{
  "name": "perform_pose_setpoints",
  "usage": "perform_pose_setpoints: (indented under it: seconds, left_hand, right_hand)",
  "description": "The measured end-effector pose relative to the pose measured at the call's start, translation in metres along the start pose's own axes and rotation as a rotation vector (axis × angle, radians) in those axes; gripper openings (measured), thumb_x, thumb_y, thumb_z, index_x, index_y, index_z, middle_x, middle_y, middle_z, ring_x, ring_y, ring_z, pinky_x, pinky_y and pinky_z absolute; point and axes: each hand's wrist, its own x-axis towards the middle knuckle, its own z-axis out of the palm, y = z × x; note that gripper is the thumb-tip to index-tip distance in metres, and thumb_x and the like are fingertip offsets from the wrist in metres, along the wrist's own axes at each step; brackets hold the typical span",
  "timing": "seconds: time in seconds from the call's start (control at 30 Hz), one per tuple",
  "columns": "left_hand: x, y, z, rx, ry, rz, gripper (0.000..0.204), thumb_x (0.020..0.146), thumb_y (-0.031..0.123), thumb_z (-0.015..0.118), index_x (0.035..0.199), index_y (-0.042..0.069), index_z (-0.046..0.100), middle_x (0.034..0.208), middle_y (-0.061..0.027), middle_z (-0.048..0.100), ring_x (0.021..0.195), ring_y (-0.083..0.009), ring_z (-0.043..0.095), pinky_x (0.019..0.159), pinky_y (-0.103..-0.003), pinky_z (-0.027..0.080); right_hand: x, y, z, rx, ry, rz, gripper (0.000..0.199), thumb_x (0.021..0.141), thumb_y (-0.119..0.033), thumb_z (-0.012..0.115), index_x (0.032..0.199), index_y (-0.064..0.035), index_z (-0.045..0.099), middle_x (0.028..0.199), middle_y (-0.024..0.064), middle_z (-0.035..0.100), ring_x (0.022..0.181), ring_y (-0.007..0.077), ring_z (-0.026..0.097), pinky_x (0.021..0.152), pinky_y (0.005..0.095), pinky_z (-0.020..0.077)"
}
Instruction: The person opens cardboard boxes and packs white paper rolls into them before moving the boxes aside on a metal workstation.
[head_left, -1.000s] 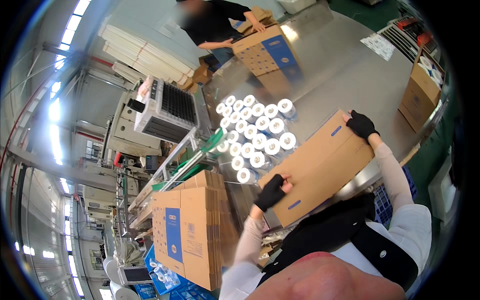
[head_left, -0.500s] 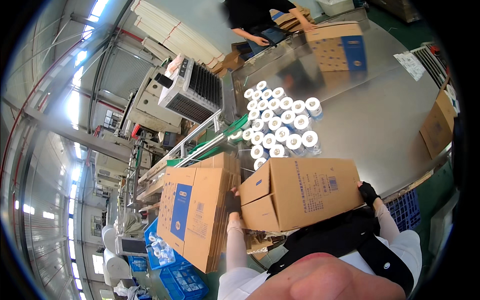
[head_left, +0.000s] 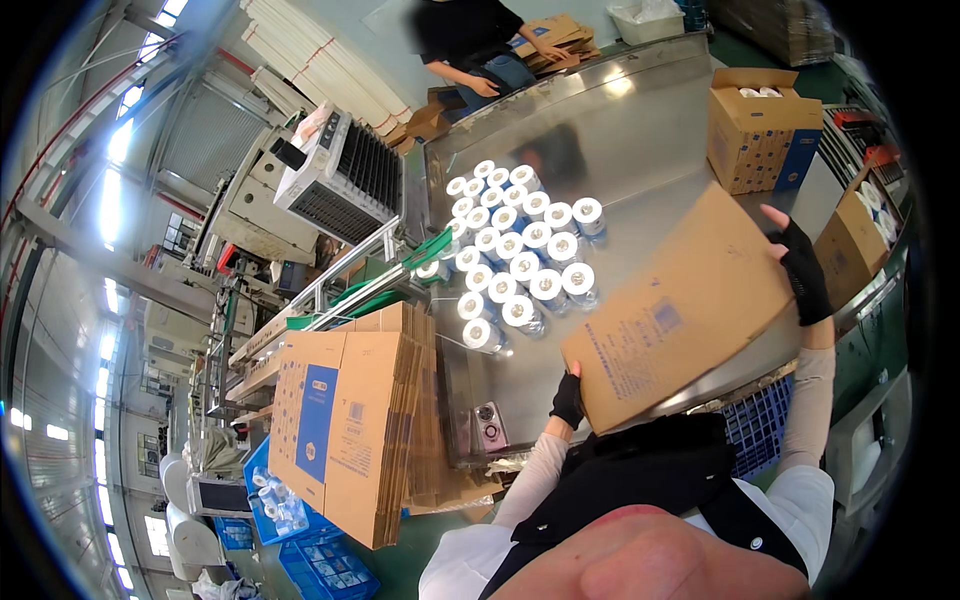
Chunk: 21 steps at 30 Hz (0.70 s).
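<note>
A brown cardboard box [head_left: 680,320] is tilted in front of me, one broad printed side toward me; its inside is hidden. My left hand [head_left: 568,400], in a black fingerless glove, grips its lower left corner with the thumb on the edge. At the box's upper right edge is my right hand [head_left: 803,268], gloved alike, thumb and fingertips against the cardboard. Beyond the box, to the left, many wrapped white rolls [head_left: 523,265] stand upright in rows on the metal table [head_left: 655,130].
Flattened cartons [head_left: 350,420] lean in a stack at left, by blue crates [head_left: 325,565]. A pink-silver device [head_left: 489,427] lies at the table's near left corner. An open carton of rolls [head_left: 765,135] stands far right, another carton [head_left: 850,240] nearer. A person [head_left: 470,45] stands across the table.
The box in my hands has turned and tipped, its right end rising, and moved farther over the table. The other person's hands have left the far carton, which now stands farther right.
</note>
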Motion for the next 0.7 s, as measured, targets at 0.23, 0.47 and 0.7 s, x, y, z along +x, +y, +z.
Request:
perform_pose_setpoints:
  seconds: [0.23,0.47,0.7]
  left_hand:
    - [0.019,0.061,-0.043,0.384,0.218,0.261,0.047,0.093,0.035,0.047,0.128,0.004,0.046,0.116,-0.0089,0.057,0.104,-0.0188,0.054,0.089,-0.031,0.042]
    - [-0.05,0.183,0.015,0.166,-0.164,0.379,0.064,0.086,0.019,0.058,0.14,0.003,0.028,0.128,-0.0128,0.049,0.113,-0.0201,0.051,0.091,-0.032,0.042]
    - [-0.076,0.163,-0.105,0.805,0.229,-0.087,0.044,0.077,0.012,0.064,0.118,-0.002,0.055,0.103,-0.0108,0.064,0.095,-0.0191,0.059,0.082,-0.03,0.046]
  right_hand:
    - [-0.027,-0.03,0.179,0.567,-0.046,-0.21,0.038,0.08,-0.023,0.054,0.109,0.0025,0.053,0.108,0.0112,0.056,0.104,0.0178,0.051,0.096,0.0307,0.0372]
    - [-0.066,0.003,0.255,0.35,-0.71,0.207,0.029,0.081,-0.02,0.061,0.104,-0.0028,0.06,0.103,0.0072,0.058,0.103,0.0183,0.053,0.091,0.0306,0.0389]
    - [-0.018,0.081,0.127,-1.239,-0.121,0.047,0.085,0.071,-0.02,0.069,0.142,-0.0086,0.024,0.118,0.0225,0.051,0.113,0.0389,0.045,0.093,0.048,0.0376]
